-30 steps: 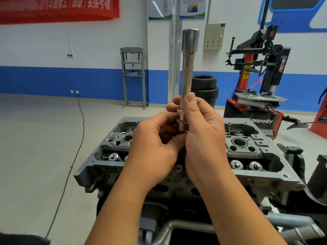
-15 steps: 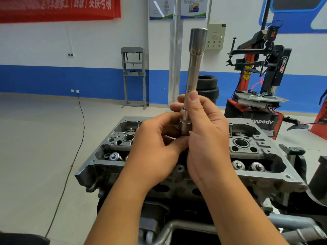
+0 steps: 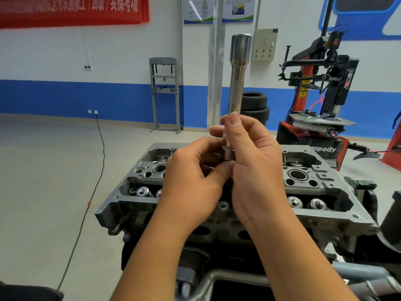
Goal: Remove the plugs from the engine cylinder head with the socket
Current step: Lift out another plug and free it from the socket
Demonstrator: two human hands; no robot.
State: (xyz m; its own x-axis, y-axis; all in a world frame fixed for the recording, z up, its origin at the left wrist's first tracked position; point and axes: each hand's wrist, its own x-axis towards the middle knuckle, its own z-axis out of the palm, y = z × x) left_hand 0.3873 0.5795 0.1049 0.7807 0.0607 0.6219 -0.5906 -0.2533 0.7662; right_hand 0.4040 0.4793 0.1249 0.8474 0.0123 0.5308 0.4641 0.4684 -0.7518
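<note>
The head (image 3: pixel 325 216) sits below both hands. The right hand (image 3: pixel 253 170) grips the upright socket (image 3: pixel 237 83); the left hand (image 3: pixel 193 181) pinches something hidden at its lower end, which could slip and drop into the open head.

Just two bare hands and forearms in the shot, no gloves or anything

The left hand (image 3: pixel 193 181) and right hand (image 3: pixel 256 170) have no rings, no watch, no wristbands, and both forearms are uncovered all the way down to the bottom edge, so no sleeves show at all. Nails are cut short, you can see the right thumbnail pretty clearly. A dark bit of clothing (image 3: pixel 28 293) pokes into the lower left corner, can't tell what garment it is.
</note>
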